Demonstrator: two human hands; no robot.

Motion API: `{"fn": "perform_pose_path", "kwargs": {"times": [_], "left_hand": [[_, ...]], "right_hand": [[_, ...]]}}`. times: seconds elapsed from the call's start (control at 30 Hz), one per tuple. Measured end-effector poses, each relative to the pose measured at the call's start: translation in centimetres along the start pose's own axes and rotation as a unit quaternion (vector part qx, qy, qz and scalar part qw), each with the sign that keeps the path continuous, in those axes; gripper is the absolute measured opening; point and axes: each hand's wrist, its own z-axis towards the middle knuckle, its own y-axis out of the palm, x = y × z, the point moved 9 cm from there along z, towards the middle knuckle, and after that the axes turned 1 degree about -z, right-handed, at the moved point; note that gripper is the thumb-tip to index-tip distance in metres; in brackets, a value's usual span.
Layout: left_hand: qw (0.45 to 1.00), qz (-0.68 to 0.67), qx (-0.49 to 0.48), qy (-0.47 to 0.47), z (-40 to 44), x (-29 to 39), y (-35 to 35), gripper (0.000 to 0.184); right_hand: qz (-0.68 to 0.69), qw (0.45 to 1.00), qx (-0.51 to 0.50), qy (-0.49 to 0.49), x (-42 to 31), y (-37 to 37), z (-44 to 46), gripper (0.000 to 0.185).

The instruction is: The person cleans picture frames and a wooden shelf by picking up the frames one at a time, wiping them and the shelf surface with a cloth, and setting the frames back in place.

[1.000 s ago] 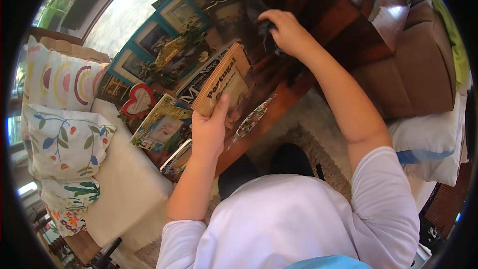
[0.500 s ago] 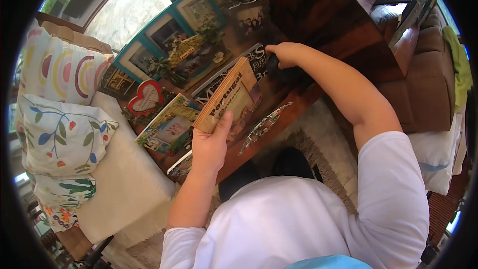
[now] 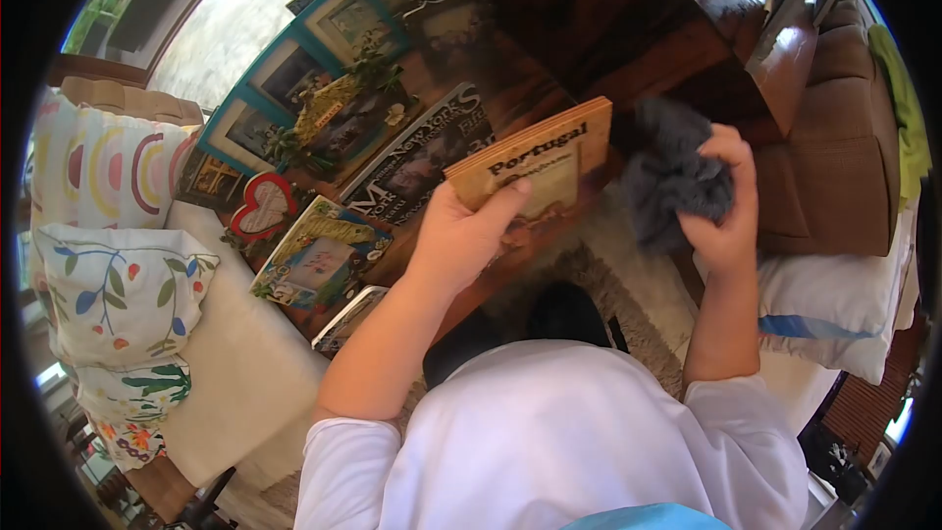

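My left hand (image 3: 471,226) grips a wooden frame marked "Portugal" (image 3: 545,162) by its lower left edge, thumb on the front, tilted above the dark wood table (image 3: 589,15). To the right, past the table's edge, my right hand (image 3: 724,191) is closed around a bunched dark grey cloth (image 3: 677,177). The cloth and the frame are apart. Left of the frame, a dark frame with "New York" lettering (image 3: 417,152) lies on the table. A colourful picture frame (image 3: 322,253) and a red heart frame (image 3: 263,204) are further left.
A teal triple photo frame (image 3: 292,69) and a dark photo frame (image 3: 451,25) stand toward the back of the table. Cushions (image 3: 128,280) lie on the light sofa (image 3: 240,353) at left. A brown sofa (image 3: 834,177) is at right.
The Portugal frame has moved right and turned, lifted away from the New York frame by my left hand. My right hand has drawn back from the table with the cloth toward the right.
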Motion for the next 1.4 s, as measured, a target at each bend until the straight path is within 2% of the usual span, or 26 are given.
{"fn": "perform_pose_path", "kwargs": {"times": [0.1, 0.2, 0.23, 0.27, 0.37, 0.4, 0.5, 0.53, 0.6, 0.7, 0.8, 0.83, 0.93, 1.03, 1.07, 1.17, 1.2, 1.3, 1.4], "left_hand": [[0.998, 0.042, 0.015, 0.033, 0.7, -1.1, 1.2, 0.021], [0.989, 0.033, 0.096, 0.109, 1.6, 0.8, 1.0, 0.022], [0.988, 0.043, 0.096, 0.116, 2.4, 1.1, 1.1, 0.023], [0.986, 0.053, 0.098, 0.123, 3.4, 1.3, 1.0, 0.023], [0.983, 0.055, 0.122, 0.128, 6.6, 0.2, 1.4, 0.025], [0.982, 0.049, 0.131, 0.126, 7.8, -0.6, 1.4, 0.025], [0.946, 0.23, 0.159, 0.165, 11.3, -3.0, -0.2, 0.026], [0.957, 0.175, 0.139, 0.186, 12.0, -3.6, -0.1, 0.026], [0.962, 0.16, 0.134, 0.177, 13.1, -5.1, -0.4, 0.026], [0.966, 0.161, 0.114, 0.17, 14.2, -6.1, -0.9, 0.028], [0.974, 0.173, 0.086, 0.121, 14.8, -6.9, -1.1, 0.038], [0.976, 0.177, 0.076, 0.097, 14.8, -7.1, -1.0, 0.043], [0.964, 0.204, 0.043, 0.163, 12.8, -4.4, 0.8, 0.056], [0.927, 0.292, 0.033, 0.233, 11.7, -2.2, 1.5, 0.063], [0.909, 0.317, 0.02, 0.272, 11.4, -1.2, 2.1, 0.054], [0.73, 0.597, -0.022, 0.331, 10.1, 1.8, 6.3, 0.043], [0.68, 0.659, -0.018, 0.321, 9.9, 2.2, 7.3, 0.045], [0.642, 0.728, -0.045, 0.235, 10.9, 1.8, 8.5, 0.053], [0.617, 0.757, -0.042, 0.211, 11.4, 0.6, 8.9, 0.06]], "right_hand": [[-0.074, 0.99, 0.001, 0.121, 4.6, -1.6, -4.1, 0.047], [0.042, 0.971, -0.001, 0.233, 8.4, -1.0, -6.6, 0.046], [0.07, 0.961, -0.01, 0.267, 9.6, -0.6, -7.4, 0.046], [0.027, 0.97, -0.061, 0.235, 10.1, -0.1, -7.3, 0.04], [0.036, 0.959, -0.131, 0.25, 12.0, 1.9, -7.9, 0.034], [0.093, 0.948, -0.133, 0.273, 14.5, 2.8, -9.1, 0.034], [0.18, 0.917, -0.081, 0.347, 18.4, 4.8, -10.1, 0.031], [0.178, 0.909, -0.079, 0.37, 19.1, 5.2, -10.3, 0.028], [0.172, 0.89, -0.078, 0.415, 20.3, 6.0, -10.7, 0.024], [0.011, 0.95, -0.032, 0.311, 20.5, 5.5, -9.1, 0.034], [0.106, 0.93, 0.05, 0.347, 22.0, 5.6, -9.8, 0.057], [0.094, 0.931, 0.041, 0.351, 22.2, 5.7, -9.7, 0.064], [0.054, 0.929, 0.012, 0.365, 22.1, 5.9, -9.4, 0.08], [0.026, 0.924, -0.011, 0.382, 21.6, 6.2, -9.0, 0.085], [0.032, 0.922, -0.009, 0.386, 22.1, 6.5, -9.1, 0.085], [0.072, 0.911, -0.003, 0.405, 23.4, 7.4, -9.4, 0.086], [0.088, 0.907, 0.0, 0.412, 23.6, 7.5, -9.4, 0.086], [0.17, 0.887, -0.008, 0.429, 23.0, 8.4, -8.8, 0.087], [0.166, 0.885, 0.025, 0.434, 21.9, 8.8, -8.0, 0.087]]}}
